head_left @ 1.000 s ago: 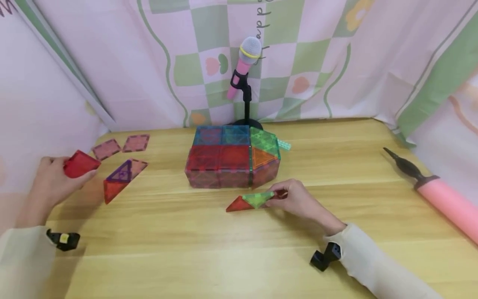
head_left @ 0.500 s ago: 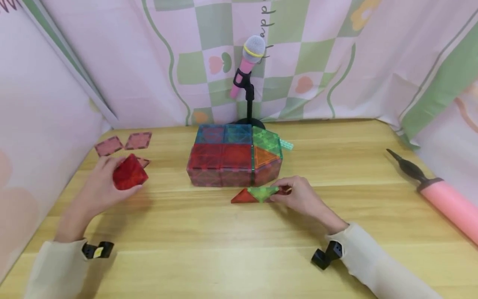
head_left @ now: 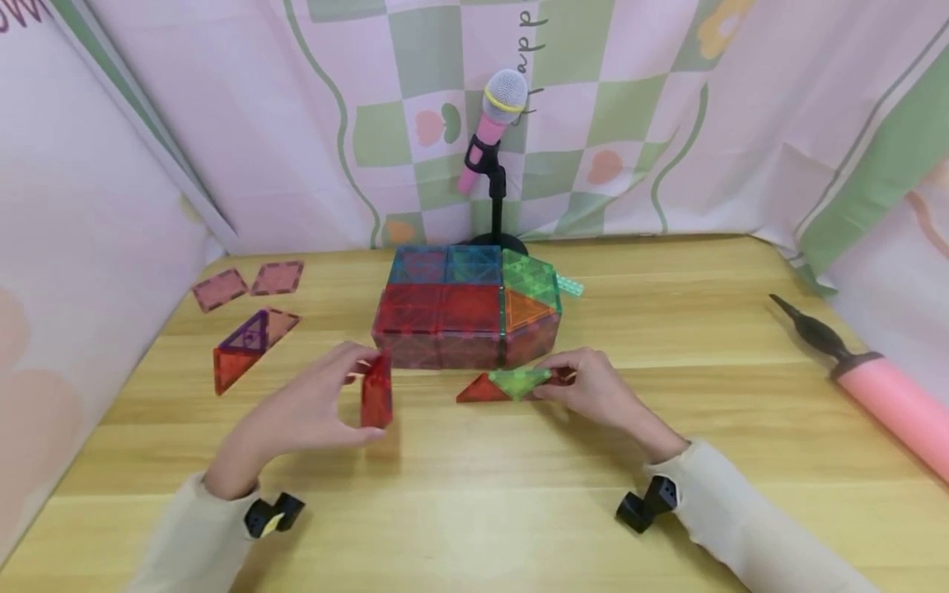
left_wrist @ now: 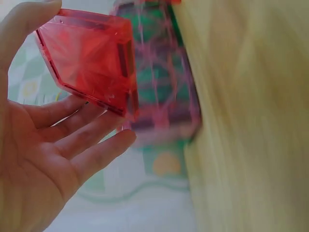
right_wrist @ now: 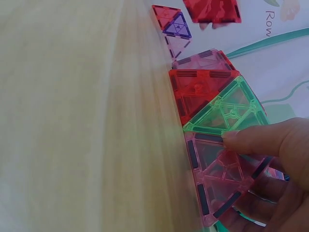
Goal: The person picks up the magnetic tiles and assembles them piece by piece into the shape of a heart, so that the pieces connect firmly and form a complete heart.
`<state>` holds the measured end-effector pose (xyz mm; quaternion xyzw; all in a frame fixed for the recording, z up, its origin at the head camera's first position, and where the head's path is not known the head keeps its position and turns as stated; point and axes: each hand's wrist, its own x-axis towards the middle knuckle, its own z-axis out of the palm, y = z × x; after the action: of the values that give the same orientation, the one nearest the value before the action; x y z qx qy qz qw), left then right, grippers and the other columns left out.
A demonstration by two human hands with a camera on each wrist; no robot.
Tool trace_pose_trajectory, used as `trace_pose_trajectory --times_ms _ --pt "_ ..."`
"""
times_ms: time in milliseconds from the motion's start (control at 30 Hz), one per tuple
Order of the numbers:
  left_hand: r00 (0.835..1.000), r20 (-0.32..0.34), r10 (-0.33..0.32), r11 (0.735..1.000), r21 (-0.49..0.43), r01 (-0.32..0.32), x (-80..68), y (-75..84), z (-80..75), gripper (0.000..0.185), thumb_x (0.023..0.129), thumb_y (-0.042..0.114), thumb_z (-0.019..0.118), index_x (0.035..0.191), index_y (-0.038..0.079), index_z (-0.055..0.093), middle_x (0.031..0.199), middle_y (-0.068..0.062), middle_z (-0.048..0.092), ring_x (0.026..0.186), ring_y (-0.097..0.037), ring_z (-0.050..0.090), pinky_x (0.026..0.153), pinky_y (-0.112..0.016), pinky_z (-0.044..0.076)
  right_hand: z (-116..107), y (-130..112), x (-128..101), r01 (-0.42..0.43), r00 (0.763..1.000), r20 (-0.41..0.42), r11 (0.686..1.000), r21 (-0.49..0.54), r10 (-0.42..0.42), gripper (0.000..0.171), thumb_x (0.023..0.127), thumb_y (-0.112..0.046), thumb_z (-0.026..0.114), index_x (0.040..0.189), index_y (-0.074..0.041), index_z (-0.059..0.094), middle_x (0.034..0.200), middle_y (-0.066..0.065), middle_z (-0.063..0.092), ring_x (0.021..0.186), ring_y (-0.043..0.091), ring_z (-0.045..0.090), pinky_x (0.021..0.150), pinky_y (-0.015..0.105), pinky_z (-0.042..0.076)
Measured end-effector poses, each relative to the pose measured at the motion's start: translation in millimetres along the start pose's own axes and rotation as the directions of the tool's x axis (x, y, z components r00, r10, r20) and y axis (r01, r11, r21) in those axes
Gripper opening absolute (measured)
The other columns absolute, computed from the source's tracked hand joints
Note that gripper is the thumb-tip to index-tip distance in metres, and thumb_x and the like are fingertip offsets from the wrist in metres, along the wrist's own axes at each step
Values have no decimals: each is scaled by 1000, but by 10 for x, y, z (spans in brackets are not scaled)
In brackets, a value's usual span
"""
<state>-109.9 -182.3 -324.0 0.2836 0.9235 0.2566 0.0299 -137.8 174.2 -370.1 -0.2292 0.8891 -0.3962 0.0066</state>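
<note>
My left hand [head_left: 296,420] pinches a red square magnetic tile [head_left: 377,394] between thumb and fingers, upright above the table. The left wrist view shows the tile's [left_wrist: 91,60] clear face and thick edge. My right hand [head_left: 596,391] pinches a green triangle tile [head_left: 521,382], which meets a red triangle tile [head_left: 482,389] edge to edge. They stand just in front of a low block of tiles [head_left: 437,350] with red, blue, green and orange tops and pink sides. A pink tile [right_wrist: 219,176] shows beside my right thumb; my fingers partly hide it.
Two pink tiles [head_left: 278,278] lie at the back left. In front of them is a purple triangle [head_left: 247,336] joined with red and pink ones. A pink microphone [head_left: 491,128] on a black stand is behind the block. A pink pump-like tube [head_left: 893,403] lies right.
My left hand has carried the red tile from the far left to the block's front left, turning it edge-on. My right hand has stayed nearly in place with the green triangle.
</note>
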Motion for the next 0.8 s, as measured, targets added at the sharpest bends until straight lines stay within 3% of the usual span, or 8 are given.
trace_pose_trajectory --times_ms 267,400,567,800 --pt "991 130 13 1000 -29 -9 236 200 267 81 75 36 78 138 3 40 132 -10 50 119 -25 52 98 -42 47 4 -10 -5 9 1000 -10 1000 4 -9 13 78 -5 75 91 -6 75 70 -2 62 63 3 50 60 20 50" --pt "988 154 31 999 3 -32 340 250 380 82 73 38 78 138 3 41 129 -7 52 117 -23 53 98 -42 46 18 -9 -4 21 1000 -23 1000 -1 -21 14 77 -5 75 91 -6 75 70 -1 63 62 3 50 59 20 50" --pt "978 188 87 996 -24 -84 454 297 517 82 73 36 77 138 2 41 128 -7 53 115 -21 54 97 -38 46 50 -25 2 45 998 -35 999 2 -45 14 77 -5 76 91 -4 75 78 5 70 67 2 55 61 19 52" --pt "971 232 60 990 -137 -28 493 307 593 86 75 32 78 144 4 34 139 -10 49 123 -23 53 103 -34 43 64 -65 25 56 998 -20 998 1 -56 15 78 -6 76 92 -3 75 79 6 69 69 4 55 61 19 51"
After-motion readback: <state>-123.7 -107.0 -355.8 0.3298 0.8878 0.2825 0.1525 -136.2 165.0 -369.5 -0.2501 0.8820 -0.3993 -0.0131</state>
